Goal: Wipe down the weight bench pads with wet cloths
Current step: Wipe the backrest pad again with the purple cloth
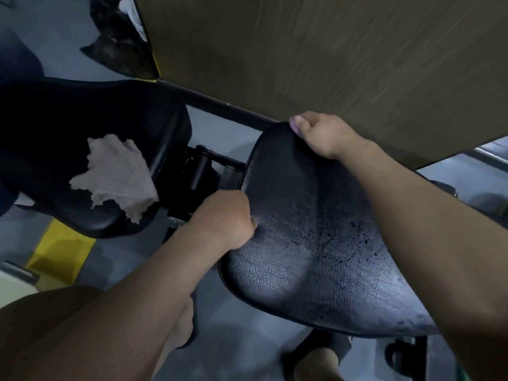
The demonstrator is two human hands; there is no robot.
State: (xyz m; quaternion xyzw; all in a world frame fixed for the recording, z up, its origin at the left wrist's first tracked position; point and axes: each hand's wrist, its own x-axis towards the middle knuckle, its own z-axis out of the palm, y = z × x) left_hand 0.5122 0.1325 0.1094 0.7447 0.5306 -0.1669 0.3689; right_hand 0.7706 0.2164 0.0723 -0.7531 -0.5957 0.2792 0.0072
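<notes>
A black seat pad [316, 237] fills the middle and right, its surface streaked with wet marks. My right hand [324, 136] grips the pad's far edge and holds a small purple cloth [295, 126] against it. My left hand [228, 218] curls over the pad's left edge near the hinge. A second black pad [82, 111] lies to the left, with a crumpled white cloth [118, 174] lying loose on it.
A brown wooden panel [330, 64] rises right behind the seat pad. The bench's black hinge and frame [203, 169] join the two pads. Grey floor with a yellow marking [60, 251] lies below. My sandalled feet [184, 331] stand under the seat.
</notes>
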